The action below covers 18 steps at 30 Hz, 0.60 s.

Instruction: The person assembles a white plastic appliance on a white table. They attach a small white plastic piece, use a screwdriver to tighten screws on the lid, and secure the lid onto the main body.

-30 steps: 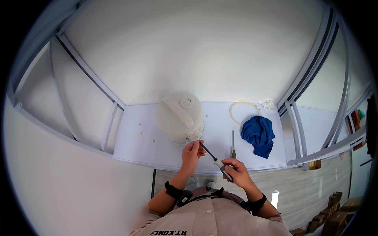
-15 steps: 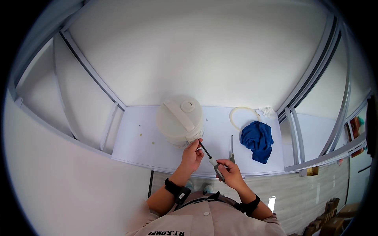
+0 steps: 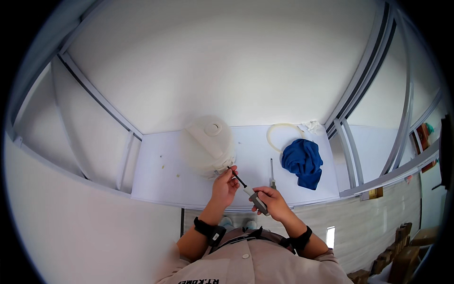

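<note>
A white round appliance (image 3: 201, 146) like a rice cooker, with a broad handle across its lid and a round vent, stands left of the table's middle. Gripped by its grey handle, a screwdriver (image 3: 256, 200) is in my right hand (image 3: 271, 201); its dark shaft slants up and left to the appliance's front edge. At the shaft's tip, my left hand (image 3: 226, 187) has thumb and finger pinched together. Whatever sits between those fingertips is too small to make out. A second screwdriver (image 3: 272, 173) lies on the table beyond my right hand.
On the right of the white table (image 3: 158, 187) lie a crumpled blue cloth (image 3: 302, 163), a pale ring (image 3: 268, 137) partly under it, and a white crumpled piece (image 3: 312, 127). Tiny bits dot the left side. Metal frame posts (image 3: 97, 97) flank the table; cardboard boxes (image 3: 402, 260) stand lower right.
The whole view has shifted slightly, so the table things appear a little further left. Both hands keep their hold, with the screwdriver tip still by the left fingertips.
</note>
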Available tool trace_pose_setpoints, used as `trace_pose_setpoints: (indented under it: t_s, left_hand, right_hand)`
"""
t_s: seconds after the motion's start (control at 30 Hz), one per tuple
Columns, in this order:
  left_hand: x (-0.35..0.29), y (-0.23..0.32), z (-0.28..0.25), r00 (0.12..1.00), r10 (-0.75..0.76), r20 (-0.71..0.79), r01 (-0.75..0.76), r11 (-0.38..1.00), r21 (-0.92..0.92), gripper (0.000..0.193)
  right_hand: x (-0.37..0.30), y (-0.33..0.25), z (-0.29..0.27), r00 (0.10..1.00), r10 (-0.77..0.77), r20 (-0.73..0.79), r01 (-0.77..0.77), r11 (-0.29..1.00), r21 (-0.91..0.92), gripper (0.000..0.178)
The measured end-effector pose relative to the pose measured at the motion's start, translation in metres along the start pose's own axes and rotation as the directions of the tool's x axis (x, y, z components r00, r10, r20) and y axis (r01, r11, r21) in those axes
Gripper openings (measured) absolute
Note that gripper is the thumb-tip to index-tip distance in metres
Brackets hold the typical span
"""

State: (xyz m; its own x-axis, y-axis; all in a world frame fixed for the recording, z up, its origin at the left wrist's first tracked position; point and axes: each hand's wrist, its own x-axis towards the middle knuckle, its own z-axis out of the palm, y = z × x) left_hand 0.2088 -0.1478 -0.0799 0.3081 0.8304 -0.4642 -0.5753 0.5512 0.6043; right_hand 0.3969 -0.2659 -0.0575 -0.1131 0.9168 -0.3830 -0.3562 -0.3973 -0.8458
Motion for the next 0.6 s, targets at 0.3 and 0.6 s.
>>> trace_pose_setpoints:
  t_s: [0.3, 0.6]
  left_hand:
    - [0.001, -0.005, 0.000, 0.997, 0.080, -0.024, -0.077, 0.992, 0.102, 0.019]
    - [0.003, -0.005, -0.001, 0.996, 0.068, -0.055, -0.064, 0.996, 0.061, 0.020]
  right_hand:
    - [-0.019, -0.010, 0.004, 0.989, -0.143, -0.020, 0.124, 0.911, -0.393, 0.059]
    - [-0.031, -0.019, 0.003, 0.974, -0.216, -0.073, 0.169, 0.897, -0.408, 0.043]
